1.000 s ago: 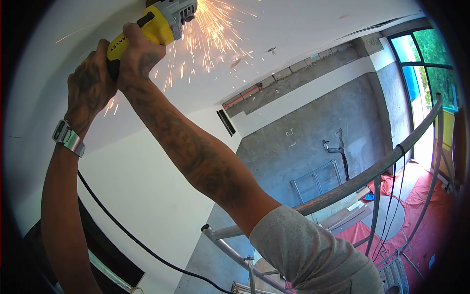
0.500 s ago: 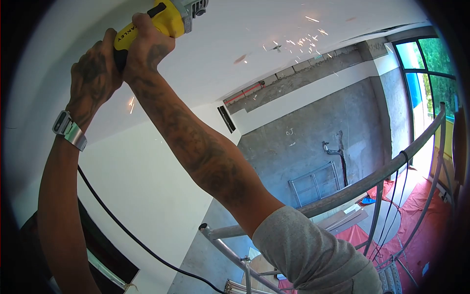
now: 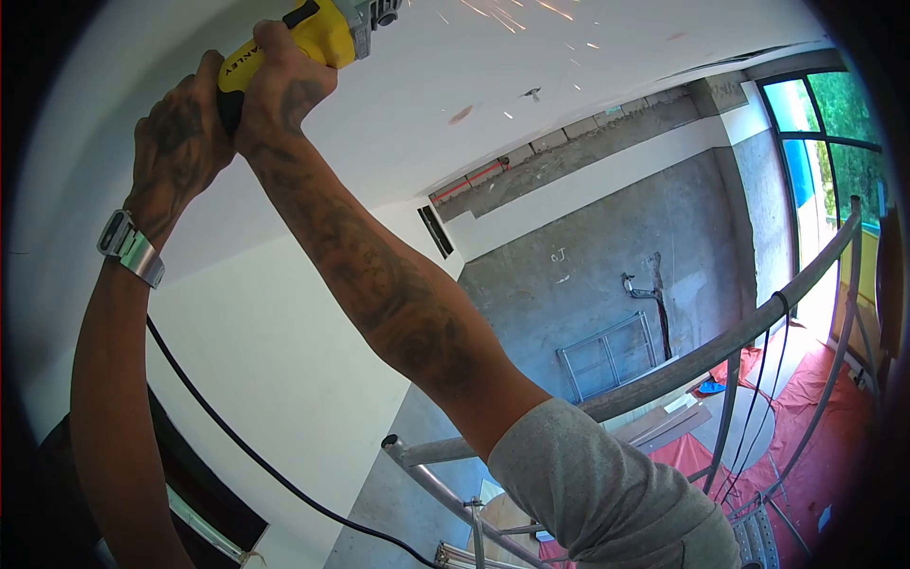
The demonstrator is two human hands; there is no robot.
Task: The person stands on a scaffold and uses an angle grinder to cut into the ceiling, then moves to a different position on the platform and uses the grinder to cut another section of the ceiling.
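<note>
A yellow and black angle grinder (image 3: 334, 30) with a grey metal head is held overhead against the ceiling, at the top left of the view. My right hand (image 3: 287, 81) is closed around its body, thumb up along the side. My left hand (image 3: 185, 123) wraps the rear end, close against the right one; its fingers are partly hidden. The grinder's disc lies out of view past the top edge. Orange sparks (image 3: 507, 14) fly off to the right of the head. A metal-banded watch (image 3: 133, 248) is on my left wrist.
A grey scaffold rail (image 3: 701, 375) curves across the right side. A black cable (image 3: 246, 450) hangs below my arms. Further down, red sheeting (image 3: 796, 455) covers the floor, with boards (image 3: 668, 422) on it. A metal frame (image 3: 607, 356) leans on the grey wall (image 3: 588, 266).
Both hands and the grinder have shifted very slightly up and left in view. The spark spray has moved from mid-ceiling to nearer the top edge, by the grinder head.
</note>
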